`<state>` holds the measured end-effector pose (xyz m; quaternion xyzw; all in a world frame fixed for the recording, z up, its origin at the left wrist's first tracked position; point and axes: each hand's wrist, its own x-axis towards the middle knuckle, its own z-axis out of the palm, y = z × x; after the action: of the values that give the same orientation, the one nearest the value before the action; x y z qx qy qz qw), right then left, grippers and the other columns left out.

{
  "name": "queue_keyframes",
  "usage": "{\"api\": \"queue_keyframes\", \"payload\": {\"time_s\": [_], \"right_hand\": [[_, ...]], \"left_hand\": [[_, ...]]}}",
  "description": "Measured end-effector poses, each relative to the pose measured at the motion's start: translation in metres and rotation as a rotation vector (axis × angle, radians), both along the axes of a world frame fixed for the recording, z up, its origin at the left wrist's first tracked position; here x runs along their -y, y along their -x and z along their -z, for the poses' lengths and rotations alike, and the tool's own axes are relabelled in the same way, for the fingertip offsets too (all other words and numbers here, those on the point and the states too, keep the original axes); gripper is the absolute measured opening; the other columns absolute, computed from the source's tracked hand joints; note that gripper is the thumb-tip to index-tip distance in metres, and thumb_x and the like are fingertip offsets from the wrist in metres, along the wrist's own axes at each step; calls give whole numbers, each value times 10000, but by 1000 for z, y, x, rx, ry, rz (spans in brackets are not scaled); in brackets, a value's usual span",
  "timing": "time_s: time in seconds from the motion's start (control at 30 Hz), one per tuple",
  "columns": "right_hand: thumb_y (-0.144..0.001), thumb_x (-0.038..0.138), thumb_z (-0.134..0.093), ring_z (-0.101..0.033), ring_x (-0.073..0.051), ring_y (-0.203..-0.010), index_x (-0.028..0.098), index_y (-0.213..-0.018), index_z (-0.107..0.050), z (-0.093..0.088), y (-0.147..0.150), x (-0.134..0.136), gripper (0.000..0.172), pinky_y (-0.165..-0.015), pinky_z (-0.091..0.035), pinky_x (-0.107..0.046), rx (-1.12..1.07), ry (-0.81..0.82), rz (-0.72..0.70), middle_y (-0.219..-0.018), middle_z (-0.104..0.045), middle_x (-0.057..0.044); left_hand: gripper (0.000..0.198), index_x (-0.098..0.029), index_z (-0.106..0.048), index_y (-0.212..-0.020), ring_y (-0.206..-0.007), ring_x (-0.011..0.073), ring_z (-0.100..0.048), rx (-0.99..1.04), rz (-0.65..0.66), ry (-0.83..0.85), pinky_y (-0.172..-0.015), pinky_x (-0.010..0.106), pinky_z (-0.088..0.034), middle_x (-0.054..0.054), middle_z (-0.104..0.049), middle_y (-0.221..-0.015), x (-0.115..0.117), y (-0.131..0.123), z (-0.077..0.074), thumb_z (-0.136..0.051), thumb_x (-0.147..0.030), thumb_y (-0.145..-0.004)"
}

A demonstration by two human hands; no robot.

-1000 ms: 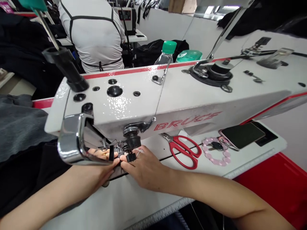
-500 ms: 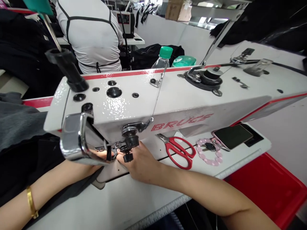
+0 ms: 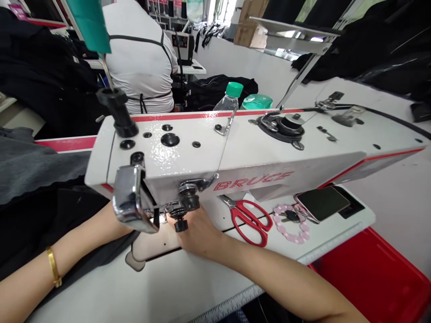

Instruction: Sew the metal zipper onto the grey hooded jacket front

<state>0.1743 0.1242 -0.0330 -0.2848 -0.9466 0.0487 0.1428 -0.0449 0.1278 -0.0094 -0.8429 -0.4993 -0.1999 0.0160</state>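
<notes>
The left hand (image 3: 119, 220) reaches behind the sewing machine's (image 3: 182, 163) guard (image 3: 128, 195), the right hand (image 3: 199, 233) angles inward; from here I can't tell their fingers' state.

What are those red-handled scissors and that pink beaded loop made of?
Red-handled scissors: blades probably steel, being shiny grey; smooth, evenly red handles look plastic. Pink beaded loop: plastic, glass or stone, hard to tell; beads look pale and smooth.
</notes>
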Motion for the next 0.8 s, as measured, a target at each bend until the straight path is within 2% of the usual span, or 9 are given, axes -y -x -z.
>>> {"api": "queue_keyframes", "payload": {"time_s": [0.07, 0.13, 0.23, 0.33, 0.47, 0.6, 0.7, 0.8], "right_hand": [[-666, 64, -416, -429, -177, -770, 159, -684, -475, 3, 0, -2, 114, -717, -278, -317, -16, 7, 9, -711, -537, -38], [-666, 69, -414, -432, -172, -756, 162, -678, -477, 6, 1, -2, 113, -734, -285, -313, -19, 9, 25, -682, -530, -30], [-698, 91, -407, -426, -168, -729, 163, -666, -474, 9, 2, -3, 103, -740, -293, -311, -19, 1, 51, -684, -527, -30], [-713, 95, -416, -434, -173, -754, 158, -669, -482, 7, 3, -2, 101, -748, -298, -308, -24, 26, 72, -727, -543, -41], [-731, 70, -412, -447, -193, -857, 150, -788, -549, 2, 0, 0, 169, -766, -295, -313, -69, 137, 96, -876, -582, -65], [-758, 67, -419, -457, -204, -910, 145, -861, -596, -2, -3, 1, 219, -825, -283, -336, -192, 352, 116, -993, -586, -83], [-814, 111, -403, -480, -191, -901, 146, -908, -614, -6, -2, 3, 234, -832, -300, -331, -269, 429, 121, -941, -604, -76], [-857, 178, -390, -515, -164, -867, 152, -958, -618, -11, 4, 12, 251, -783, -345, -287, -337, 539, 102, -891, -619, -56]], "left_hand": [[386, -159, -584, -594, -637, 102, -532, -108, 70, 59, -614, 235, -458, -37, -551, -622, 1, -3, -3, -347, -348, -833], [391, -139, -599, -688, -737, 126, -549, -177, 63, 109, -655, 254, -459, -30, -561, -712, 2, -3, -5, -286, -305, -852], [385, -129, -605, -756, -802, 146, -553, -111, 25, 203, -689, 274, -462, -32, -576, -790, 3, -2, -6, -293, -336, -845], [309, -150, -631, -789, -863, 181, -556, -2, -6, 284, -728, 281, -463, -2, -616, -844, 4, -2, -8, -383, -332, -818], [261, -181, -651, -825, -888, 202, -559, 19, -66, 319, -755, 289, -457, 37, -632, -915, 15, -1, -6, -451, -347, -807], [202, -219, -659, -799, -880, 182, -567, 91, -57, 368, -789, 291, -452, 27, -618, -937, 45, 1, -1, -510, -353, -774], [184, -213, -645, -744, -885, 158, -562, 197, 13, 457, -802, 280, -447, 35, -590, -980, 81, -2, -3, -498, -315, -786], [193, -204, -626, -710, -875, 141, -559, 286, 87, 500, -800, 266, -443, 32, -592, -927, 116, -7, -7, -465, -241, -811]]}}
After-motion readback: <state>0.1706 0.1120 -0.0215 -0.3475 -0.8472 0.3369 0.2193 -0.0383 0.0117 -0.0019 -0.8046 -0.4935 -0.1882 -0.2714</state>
